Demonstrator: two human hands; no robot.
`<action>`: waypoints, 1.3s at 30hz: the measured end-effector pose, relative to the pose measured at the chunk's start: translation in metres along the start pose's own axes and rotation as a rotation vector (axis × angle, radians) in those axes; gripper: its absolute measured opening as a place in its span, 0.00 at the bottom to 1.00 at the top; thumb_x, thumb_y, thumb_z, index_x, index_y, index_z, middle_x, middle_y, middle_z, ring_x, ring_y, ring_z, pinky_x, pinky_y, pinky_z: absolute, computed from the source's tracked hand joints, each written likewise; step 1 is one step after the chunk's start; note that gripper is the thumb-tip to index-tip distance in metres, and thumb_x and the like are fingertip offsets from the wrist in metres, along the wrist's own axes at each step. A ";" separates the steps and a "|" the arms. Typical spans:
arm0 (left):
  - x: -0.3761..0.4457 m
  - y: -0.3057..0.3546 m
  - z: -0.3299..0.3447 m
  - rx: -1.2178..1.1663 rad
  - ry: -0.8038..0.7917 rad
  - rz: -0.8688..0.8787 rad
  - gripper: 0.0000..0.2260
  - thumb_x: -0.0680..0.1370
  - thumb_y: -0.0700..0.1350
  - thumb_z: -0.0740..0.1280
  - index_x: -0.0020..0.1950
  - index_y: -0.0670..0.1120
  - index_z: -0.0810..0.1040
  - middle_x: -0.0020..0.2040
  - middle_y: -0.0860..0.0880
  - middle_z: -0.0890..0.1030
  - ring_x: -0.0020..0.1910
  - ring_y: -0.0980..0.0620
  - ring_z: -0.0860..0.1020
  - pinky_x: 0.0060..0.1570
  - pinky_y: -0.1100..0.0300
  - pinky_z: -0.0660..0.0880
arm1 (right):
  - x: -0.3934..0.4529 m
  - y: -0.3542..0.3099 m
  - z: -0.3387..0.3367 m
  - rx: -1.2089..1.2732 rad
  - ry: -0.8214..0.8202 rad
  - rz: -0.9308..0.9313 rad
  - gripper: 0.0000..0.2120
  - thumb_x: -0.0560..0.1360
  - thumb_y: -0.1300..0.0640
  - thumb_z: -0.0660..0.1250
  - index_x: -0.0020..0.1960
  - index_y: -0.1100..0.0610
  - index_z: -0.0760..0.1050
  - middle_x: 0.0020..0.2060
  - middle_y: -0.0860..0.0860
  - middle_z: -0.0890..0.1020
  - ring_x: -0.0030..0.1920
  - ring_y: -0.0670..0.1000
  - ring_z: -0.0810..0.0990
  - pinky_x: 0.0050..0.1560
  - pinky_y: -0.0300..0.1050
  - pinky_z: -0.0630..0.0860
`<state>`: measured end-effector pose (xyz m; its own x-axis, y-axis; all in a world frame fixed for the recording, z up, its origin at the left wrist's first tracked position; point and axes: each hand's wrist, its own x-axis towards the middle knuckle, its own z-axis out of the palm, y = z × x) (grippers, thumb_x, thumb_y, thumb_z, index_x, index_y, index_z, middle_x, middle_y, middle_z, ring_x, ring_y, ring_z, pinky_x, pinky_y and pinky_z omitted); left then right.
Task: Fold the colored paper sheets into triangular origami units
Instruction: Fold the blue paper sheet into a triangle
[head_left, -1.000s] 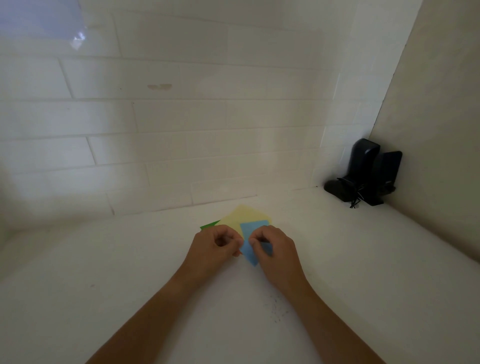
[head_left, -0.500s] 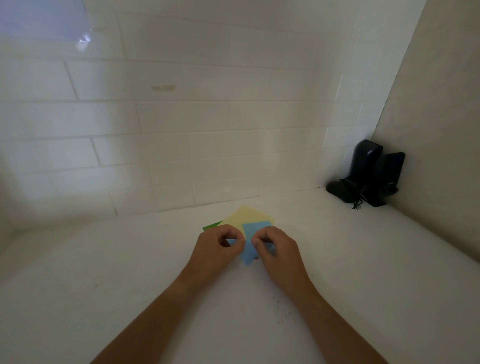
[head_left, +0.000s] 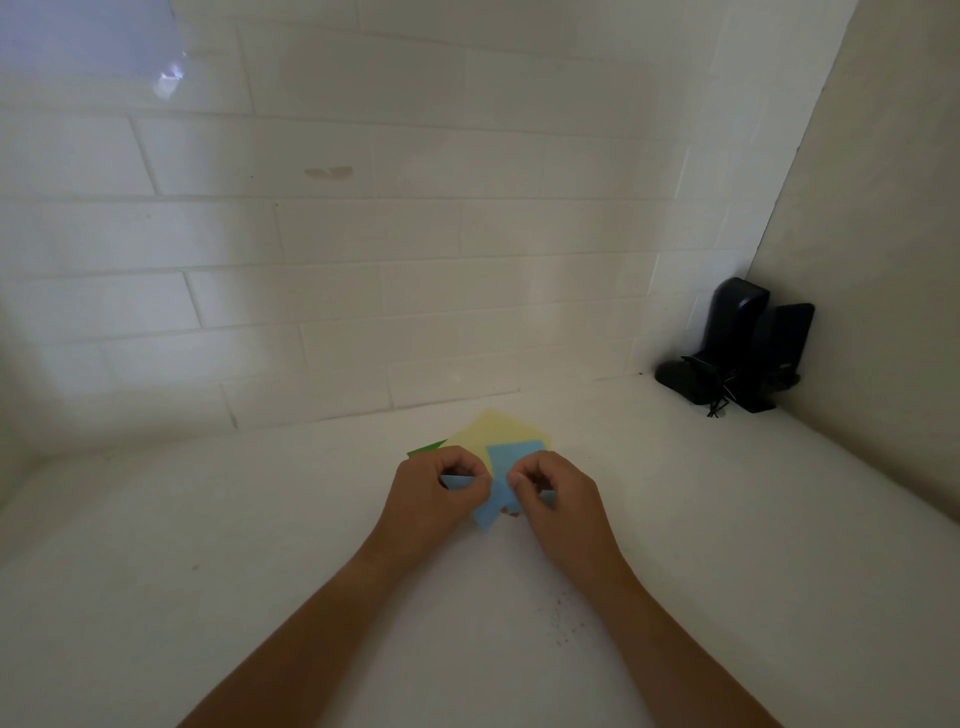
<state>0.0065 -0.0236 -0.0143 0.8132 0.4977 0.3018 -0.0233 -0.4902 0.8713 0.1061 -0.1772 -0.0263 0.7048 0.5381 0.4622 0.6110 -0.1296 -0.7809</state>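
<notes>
Head view: both hands meet over a white counter (head_left: 208, 597), a little in front of a tiled wall (head_left: 415, 234). The left hand (head_left: 431, 499) has its fingers curled, and the thumb and fingertips pinch a folded part of the blue paper (head_left: 501, 486); a narrow blue flap shows inside this hand. The right hand (head_left: 558, 499) is also curled, and its thumb and first finger pinch the right side of the same blue paper, where a small blue corner shows below the knuckles. Between the two hands the blue paper goes from a wider upper edge down to a point that comes toward the camera. Whether it lies flat on the counter or is lifted a little, I cannot tell.

Behind the blue paper lies a yellow sheet (head_left: 485, 431), turned like a diamond, with the blue paper covering its near part. A green sheet (head_left: 426, 448) shows only as a small corner at the left of the yellow sheet, just beside the left hand. Under the blue point there is a small red-orange bit, too small to tell what it is.

Two black objects (head_left: 743, 348) stand in the far right corner, well apart from the papers, where the tiled wall meets a plain side wall (head_left: 883, 260). Some dark specks (head_left: 561, 618) are on the counter near the right forearm.
</notes>
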 end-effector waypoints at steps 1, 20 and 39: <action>0.000 0.000 0.000 0.002 -0.002 -0.008 0.06 0.75 0.38 0.75 0.39 0.47 0.84 0.40 0.52 0.85 0.36 0.60 0.79 0.37 0.67 0.73 | 0.000 0.001 0.001 -0.022 -0.009 -0.011 0.08 0.78 0.67 0.68 0.42 0.57 0.78 0.39 0.47 0.80 0.43 0.47 0.78 0.41 0.30 0.72; -0.001 0.000 0.000 -0.031 -0.057 0.027 0.07 0.75 0.40 0.76 0.39 0.50 0.86 0.38 0.54 0.85 0.38 0.59 0.80 0.40 0.62 0.75 | 0.002 0.006 0.008 -0.126 -0.050 -0.147 0.06 0.78 0.53 0.63 0.43 0.50 0.74 0.38 0.39 0.76 0.42 0.45 0.75 0.44 0.31 0.68; 0.002 -0.002 -0.001 -0.022 0.034 0.009 0.08 0.74 0.39 0.77 0.37 0.49 0.85 0.37 0.52 0.85 0.36 0.59 0.79 0.38 0.63 0.76 | 0.001 0.009 0.007 -0.130 0.059 -0.039 0.09 0.78 0.66 0.69 0.41 0.55 0.77 0.36 0.44 0.79 0.41 0.47 0.77 0.41 0.35 0.72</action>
<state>0.0075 -0.0208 -0.0150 0.7927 0.5176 0.3220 -0.0436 -0.4787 0.8769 0.1094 -0.1725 -0.0355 0.6971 0.4955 0.5183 0.6773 -0.2179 -0.7027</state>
